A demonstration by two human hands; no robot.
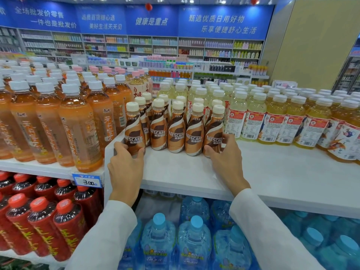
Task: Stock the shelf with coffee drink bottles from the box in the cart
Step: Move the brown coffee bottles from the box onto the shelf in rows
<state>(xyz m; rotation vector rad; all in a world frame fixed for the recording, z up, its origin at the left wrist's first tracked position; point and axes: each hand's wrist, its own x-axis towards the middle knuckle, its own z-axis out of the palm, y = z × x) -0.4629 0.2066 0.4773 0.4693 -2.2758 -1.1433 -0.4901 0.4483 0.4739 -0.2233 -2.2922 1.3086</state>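
Observation:
Several brown Nescafe coffee drink bottles with cream caps stand in rows on the white top shelf. My left hand grips the base of the leftmost front bottle. My right hand grips the base of the rightmost front bottle. Both bottles stand upright on the shelf. No box or cart is in view.
Tall orange tea bottles crowd the shelf to the left; pale yellow drink bottles fill it to the right and behind. A 3.00 price tag hangs on the edge. Below stand red-capped bottles and large water jugs.

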